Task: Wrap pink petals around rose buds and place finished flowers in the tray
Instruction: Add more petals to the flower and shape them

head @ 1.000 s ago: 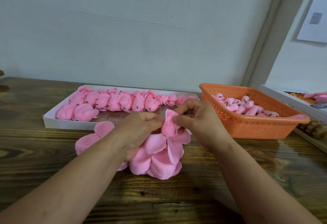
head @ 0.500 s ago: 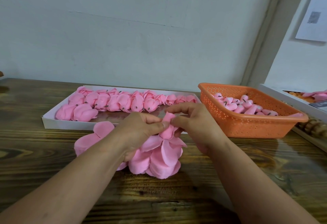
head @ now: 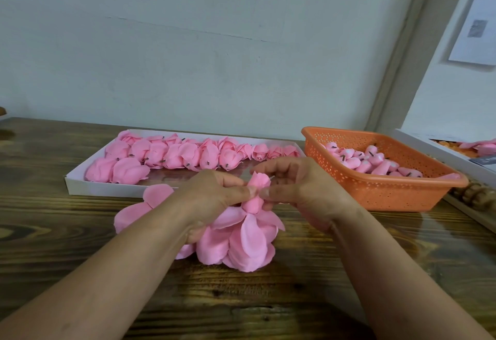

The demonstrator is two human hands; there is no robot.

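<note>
A: Since half a second ago both thumbs slid lower on the small pink rose bud (head: 258, 192); its crumpled top now pokes up free.

B: Grip?

A: Left hand (head: 214, 192) and right hand (head: 300, 186) both pinch it, thumb tips nearly touching, above the loose stack of pink fabric petals (head: 241, 243) near the wooden table's (head: 53, 232) front edge.

B: Risks?

A: Probably the petal layer slips off if the pinch loosens, or the thin pin could bend. Hanging petals could snag and scatter.

B: Tray?

A: White shallow cardboard tray (head: 107, 188) of finished flowers by the back edge, orange perforated plastic basket (head: 375, 192) of buds toward the right.

B: Writing?

A: Paper on the wall, unreadable.
</note>
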